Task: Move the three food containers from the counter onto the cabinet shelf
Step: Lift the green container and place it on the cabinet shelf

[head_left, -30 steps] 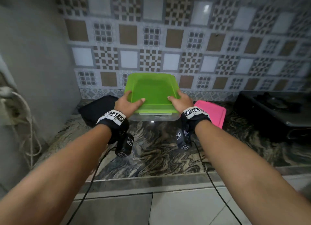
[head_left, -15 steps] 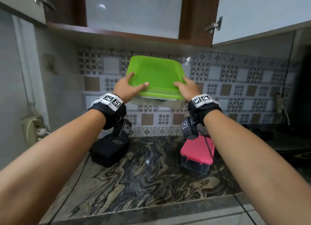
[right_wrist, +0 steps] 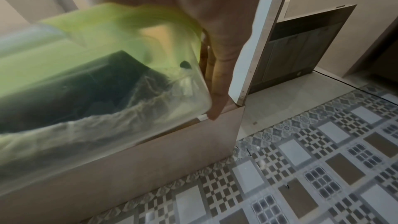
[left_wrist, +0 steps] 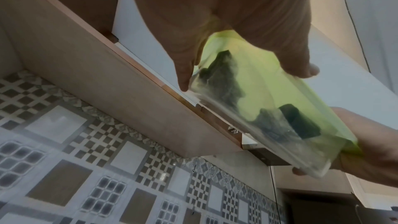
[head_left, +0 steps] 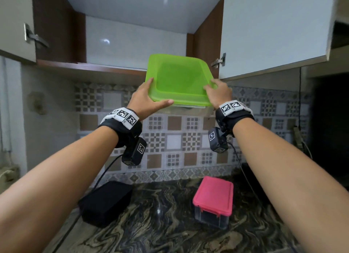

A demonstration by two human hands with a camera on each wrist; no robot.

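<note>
A clear container with a green lid (head_left: 177, 80) is up in the air in front of the open cabinet shelf (head_left: 113, 68), tilted, its far edge near the shelf's front lip. My left hand (head_left: 149, 99) grips its left side, thumb on the lid. My right hand (head_left: 217, 93) grips its right side. From below, the left wrist view shows the container (left_wrist: 254, 101) with dark contents, and the right wrist view shows its clear base (right_wrist: 96, 91) at the shelf edge. A pink-lidded container (head_left: 214, 199) and a black container (head_left: 106, 202) stand on the marble counter (head_left: 160, 232).
The right cabinet door (head_left: 273, 29) stands open beside the container, its hinge (head_left: 219, 61) close to the lid's corner. The left door (head_left: 17, 24) is open too. The tiled backsplash (head_left: 179, 135) runs behind. Cables hang from my wrist cameras.
Both hands have lifted the green-lidded container from the counter up to the level of the cabinet shelf, and my view has tilted upward with it.
</note>
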